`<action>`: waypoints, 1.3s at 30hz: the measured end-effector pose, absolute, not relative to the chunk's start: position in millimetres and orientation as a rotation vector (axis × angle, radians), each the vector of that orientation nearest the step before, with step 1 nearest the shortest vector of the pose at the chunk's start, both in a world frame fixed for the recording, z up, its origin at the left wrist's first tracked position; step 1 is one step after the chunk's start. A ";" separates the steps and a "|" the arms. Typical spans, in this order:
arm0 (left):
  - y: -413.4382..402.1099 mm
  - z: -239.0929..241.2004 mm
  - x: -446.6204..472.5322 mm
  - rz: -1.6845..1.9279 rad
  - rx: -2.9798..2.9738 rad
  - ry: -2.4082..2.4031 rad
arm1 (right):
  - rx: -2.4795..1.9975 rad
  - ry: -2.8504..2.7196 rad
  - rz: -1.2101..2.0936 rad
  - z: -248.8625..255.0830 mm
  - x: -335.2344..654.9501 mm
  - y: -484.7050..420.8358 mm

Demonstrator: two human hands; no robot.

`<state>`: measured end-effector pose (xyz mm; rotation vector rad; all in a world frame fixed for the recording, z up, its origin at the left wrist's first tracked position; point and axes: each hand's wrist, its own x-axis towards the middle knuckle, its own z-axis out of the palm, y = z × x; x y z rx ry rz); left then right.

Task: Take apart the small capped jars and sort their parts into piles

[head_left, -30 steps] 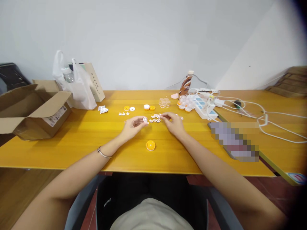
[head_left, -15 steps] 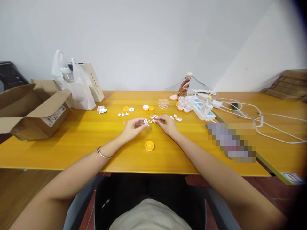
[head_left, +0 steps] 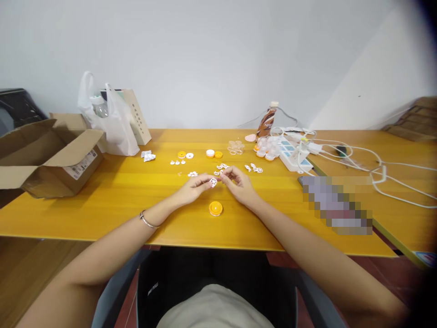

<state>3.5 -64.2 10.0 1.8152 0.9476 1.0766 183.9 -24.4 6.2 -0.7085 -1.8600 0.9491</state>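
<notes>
My left hand [head_left: 194,187] and my right hand [head_left: 240,184] meet over the middle of the yellow table [head_left: 119,200]. Between their fingertips they pinch a small white perforated disc [head_left: 213,182]. Just below the hands lies an orange round cap [head_left: 215,208], apart from both. More small white discs [head_left: 221,169] lie scattered right behind the fingers. A silver bracelet [head_left: 147,220] circles my left wrist.
An open cardboard box [head_left: 48,155] and a white plastic bag [head_left: 109,123] stand at the left. Orange and white caps [head_left: 214,154], clear rings [head_left: 235,146], a bottle [head_left: 268,119], a power strip [head_left: 290,154] with white cables [head_left: 358,159] lie at the back and right.
Both hands have drawn back toward me from the pile of white discs, bringing one disc along. They now hold it together just above the orange cap.
</notes>
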 end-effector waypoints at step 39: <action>-63.7 3.1 6.9 0.995 1.879 1.225 | -0.690 -1.772 1.261 5.1 174.6 -37.1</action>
